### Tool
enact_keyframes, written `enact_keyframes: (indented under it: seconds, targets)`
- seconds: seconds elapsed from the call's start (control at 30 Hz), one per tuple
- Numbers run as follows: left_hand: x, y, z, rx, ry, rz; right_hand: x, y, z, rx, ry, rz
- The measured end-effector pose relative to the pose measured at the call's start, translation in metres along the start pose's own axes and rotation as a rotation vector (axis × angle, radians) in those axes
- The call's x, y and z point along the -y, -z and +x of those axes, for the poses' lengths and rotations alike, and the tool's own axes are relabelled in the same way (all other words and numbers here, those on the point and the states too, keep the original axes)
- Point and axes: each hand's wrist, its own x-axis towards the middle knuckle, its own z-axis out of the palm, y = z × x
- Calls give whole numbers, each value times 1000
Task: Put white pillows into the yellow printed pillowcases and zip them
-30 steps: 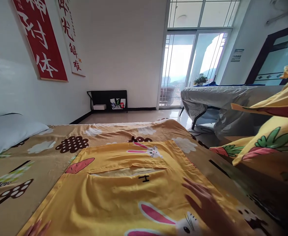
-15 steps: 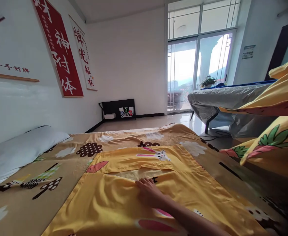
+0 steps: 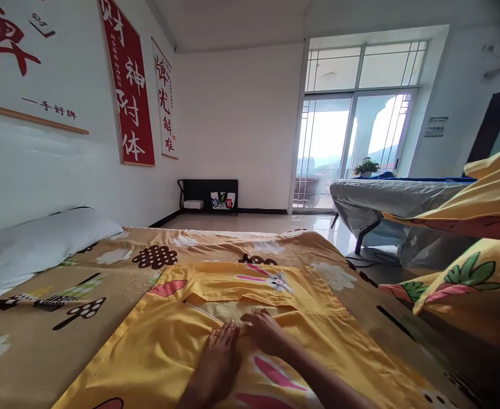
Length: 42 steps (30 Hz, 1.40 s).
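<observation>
A yellow pillowcase [image 3: 169, 346] printed with rabbits and carrots lies flat on the brown patterned bedsheet [image 3: 105, 272]. Its opening slit [image 3: 224, 309] runs across the middle. My left hand [image 3: 218, 358] rests flat on the pillowcase just below the slit, fingers stretched out. My right hand [image 3: 267, 332] sits beside it at the slit's edge, its fingers curled on the fabric there. Whether it pinches the cloth is hard to tell.
A white pillow [image 3: 37, 247] lies at the left by the wall. More yellow carrot-print bedding [image 3: 471, 278] is heaped at the right. A grey covered table [image 3: 386, 196] stands beyond, before glass doors. A black low shelf [image 3: 209, 196] is against the far wall.
My left hand has come forward onto the pillowcase beside my right hand, which has stayed at the slit after sliding there from the right. The camera has tilted up a little.
</observation>
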Motion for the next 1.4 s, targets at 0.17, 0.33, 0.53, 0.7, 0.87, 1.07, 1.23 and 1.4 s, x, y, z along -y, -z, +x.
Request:
enact_keyframes:
  seconds: [0.17, 0.33, 0.53, 0.7, 0.87, 1.07, 1.23, 1.4]
  targets:
    - [10, -9, -11, 14, -37, -55, -15, -3, 49, 0, -27, -30]
    - [14, -13, -7, -17, -51, -86, -12, -19, 87, -62, -114, -37]
    - [41, -29, -1, 25, -154, 12, -14, -37, 78, -138, -132, 5]
    - [112, -10, -39, 0, -152, 43, -17, -38, 74, -107, -104, 75]
    - [217, 51, -87, -533, 198, 207, 40, -32, 89, -83, 70, 174]
    - [348, 101, -93, -637, 752, 316, 177, -25, 147, 42, 518, 273]
    - [423, 128, -98, -753, 886, 342, 269, -77, 183, 94, 803, 339]
    - [484, 156, -107, -851, 928, 338, 295, -147, 185, 36, 826, 304]
